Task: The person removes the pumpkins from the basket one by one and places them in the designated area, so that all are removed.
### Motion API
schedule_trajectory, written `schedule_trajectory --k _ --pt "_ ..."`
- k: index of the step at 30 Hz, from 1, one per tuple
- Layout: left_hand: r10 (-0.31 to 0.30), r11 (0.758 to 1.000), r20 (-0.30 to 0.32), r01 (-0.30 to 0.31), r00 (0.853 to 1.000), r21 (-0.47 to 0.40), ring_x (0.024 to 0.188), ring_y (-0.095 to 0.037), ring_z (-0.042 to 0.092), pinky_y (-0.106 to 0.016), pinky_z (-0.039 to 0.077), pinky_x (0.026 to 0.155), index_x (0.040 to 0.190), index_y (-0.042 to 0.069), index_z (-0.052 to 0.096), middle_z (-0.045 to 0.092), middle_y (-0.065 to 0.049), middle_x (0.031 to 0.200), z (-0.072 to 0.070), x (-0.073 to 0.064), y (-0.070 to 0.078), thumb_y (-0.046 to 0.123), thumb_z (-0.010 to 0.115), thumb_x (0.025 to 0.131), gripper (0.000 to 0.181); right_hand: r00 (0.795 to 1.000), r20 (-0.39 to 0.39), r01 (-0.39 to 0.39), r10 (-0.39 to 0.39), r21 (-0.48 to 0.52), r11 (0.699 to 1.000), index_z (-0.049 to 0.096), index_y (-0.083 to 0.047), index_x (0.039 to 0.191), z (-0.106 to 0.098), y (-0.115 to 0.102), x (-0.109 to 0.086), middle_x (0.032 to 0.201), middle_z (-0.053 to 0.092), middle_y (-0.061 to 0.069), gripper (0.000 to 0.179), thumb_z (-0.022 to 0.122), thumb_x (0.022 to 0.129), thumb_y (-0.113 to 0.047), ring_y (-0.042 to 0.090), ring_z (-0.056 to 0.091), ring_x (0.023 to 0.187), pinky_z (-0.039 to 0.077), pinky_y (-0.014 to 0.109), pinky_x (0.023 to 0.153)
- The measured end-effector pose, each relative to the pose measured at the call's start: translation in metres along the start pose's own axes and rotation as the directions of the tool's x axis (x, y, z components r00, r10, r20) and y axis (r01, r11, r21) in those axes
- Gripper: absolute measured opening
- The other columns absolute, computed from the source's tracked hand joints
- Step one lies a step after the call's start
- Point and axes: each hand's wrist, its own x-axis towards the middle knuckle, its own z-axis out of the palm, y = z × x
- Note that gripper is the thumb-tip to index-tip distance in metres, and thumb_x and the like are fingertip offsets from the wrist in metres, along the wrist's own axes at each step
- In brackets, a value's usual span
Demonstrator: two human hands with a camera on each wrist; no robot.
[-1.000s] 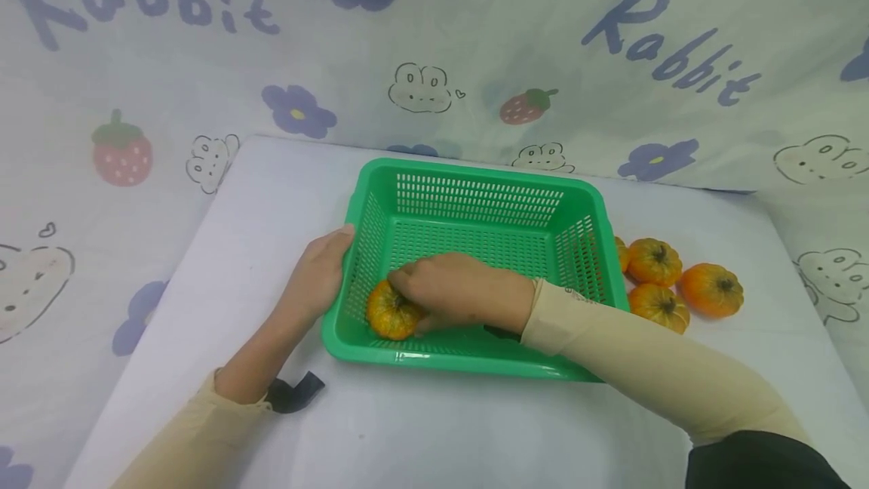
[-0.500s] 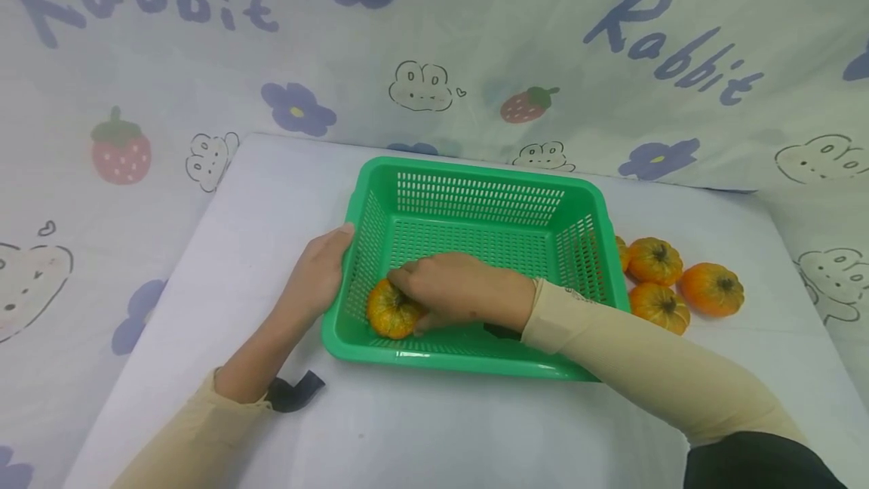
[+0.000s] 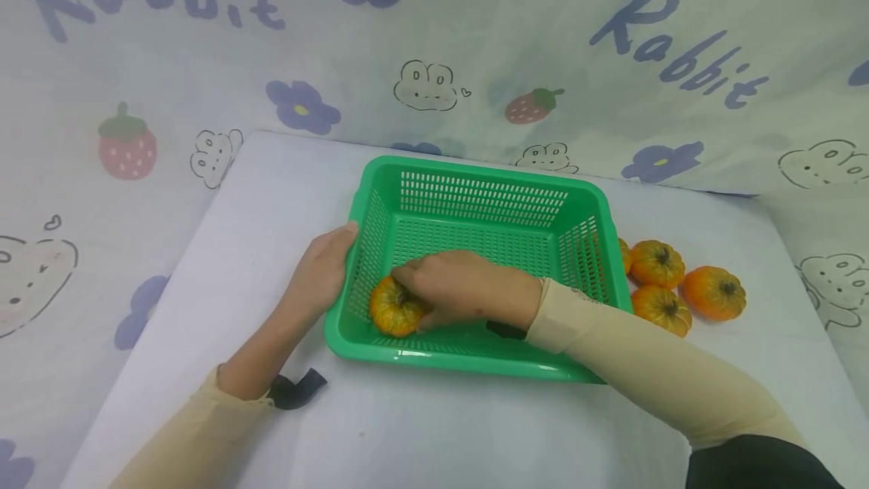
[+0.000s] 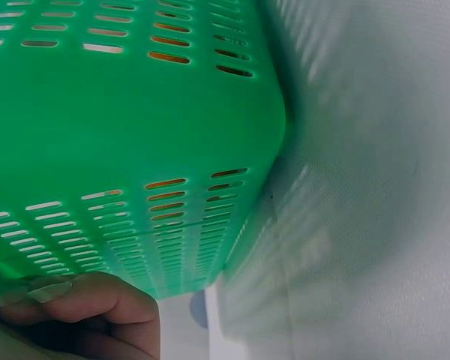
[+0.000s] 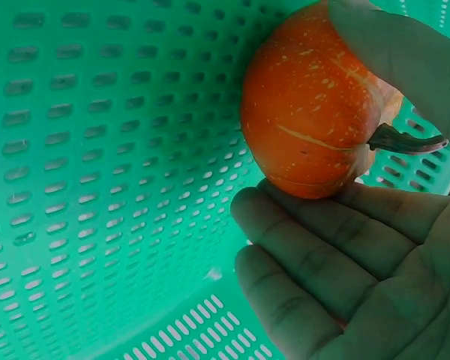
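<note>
A green plastic basket (image 3: 475,367) with slotted walls stands on the white table. My left hand (image 3: 319,274) grips its left rim; in the left wrist view the curled fingers (image 4: 90,300) lie against the basket wall. Inside, at the front left corner, sits a small orange pumpkin (image 3: 394,309) with yellow speckles and a dark stem. My right hand (image 3: 462,285) reaches into the basket and holds this pumpkin. The right wrist view shows the thumb on one side of the pumpkin (image 5: 307,112) and the fingers against the other.
Several more orange pumpkins (image 3: 657,262) lie on the table (image 3: 740,368) just right of the basket, one partly hidden by its wall. A black strap (image 3: 299,389) sticks out at the left wrist. Behind the table hangs a cloth (image 3: 475,21) printed with rabbits, flowers and strawberries.
The head view has shifted slightly. Both hands, the basket and the pumpkin keep the same places relative to each other.
</note>
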Motion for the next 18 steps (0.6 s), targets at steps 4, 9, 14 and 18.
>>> schedule_trajectory --k 4,9,14,18 --pt "0.004 1.0 -0.005 -0.004 1.0 0.007 0.104 -0.031 0.069 -0.04 0.062 0.082 0.151 0.003 0.05 0.066 -0.021 0.121 0.0 0.0 0.0 0.05 0.024 0.114 0.065 1.0 -0.022 0.007 -0.007 0.008 1.0 0.061 -0.008 0.133 -0.003 0.002 -0.005 0.119 0.07 0.0 0.064 0.091 0.083 -0.035 0.016 0.066 0.098 0.059 0.036 0.086" --pt "-0.003 1.0 -0.007 0.003 1.0 0.019 0.099 -0.03 0.069 -0.039 0.062 0.079 0.148 0.003 0.052 0.066 -0.021 0.115 0.0 0.001 0.0 0.051 0.024 0.113 0.066 0.999 -0.05 0.008 -0.008 0.01 1.0 0.061 -0.007 0.133 -0.007 0.005 -0.012 0.12 0.071 0.001 0.063 0.089 0.085 -0.035 0.016 0.067 0.099 0.059 0.035 0.087" --pt "-0.011 1.0 -0.005 0.011 1.0 0.021 0.097 -0.029 0.068 -0.038 0.062 0.079 0.148 0.003 0.051 0.065 -0.02 0.113 -0.001 0.001 0.001 0.051 0.023 0.113 0.066 0.998 -0.068 0.003 -0.001 0.029 1.0 0.061 -0.007 0.131 -0.01 0.007 -0.022 0.116 0.07 -0.001 0.061 0.089 0.085 -0.035 0.015 0.065 0.097 0.058 0.035 0.086" --pt "-0.004 1.0 -0.008 0.004 1.0 0.023 0.093 -0.029 0.069 -0.039 0.062 0.076 0.146 0.002 0.053 0.065 -0.02 0.109 0.0 0.0 0.002 0.051 0.023 0.113 0.066 0.997 -0.077 -0.024 0.027 0.047 0.999 0.06 -0.007 0.135 -0.014 0.01 -0.033 0.121 0.07 -0.001 0.065 0.09 0.084 -0.035 0.015 0.066 0.103 0.057 0.036 0.09"
